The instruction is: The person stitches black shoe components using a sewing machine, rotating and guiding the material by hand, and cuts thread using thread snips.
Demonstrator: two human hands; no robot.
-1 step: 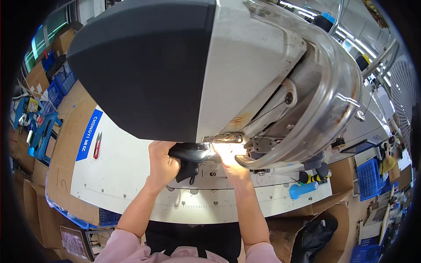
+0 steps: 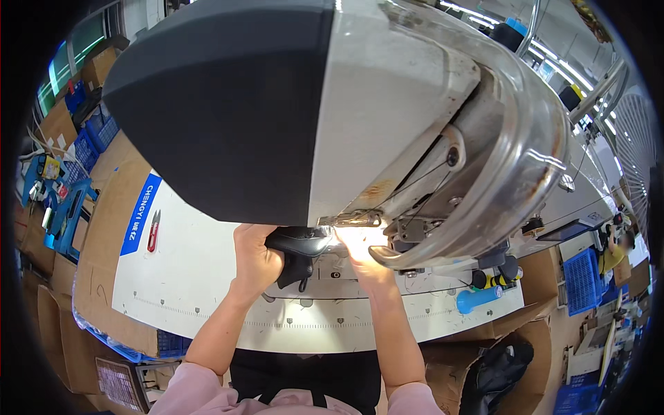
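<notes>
A large industrial sewing machine head [image 2: 387, 104] with a dark cover on its left fills the upper middle. Below it, my left hand [image 2: 257, 261] is closed on a glossy black leather-like piece [image 2: 299, 242], whose lower part hangs in a fold. My right hand [image 2: 368, 259] reaches in under the machine head from the right, at the piece's right end. A bright lamp washes it out, and the machine hides its fingertips. Where the needle meets the piece cannot be seen.
Red-handled thread snips [image 2: 153, 232] lie on the white tabletop [image 2: 194, 277] at left, beside a blue label strip [image 2: 140, 214]. A blue cylinder [image 2: 478, 299] lies at the right front. A cardboard box [image 2: 539, 353] with black pieces stands lower right. Blue crates [image 2: 581, 280] stand farther off.
</notes>
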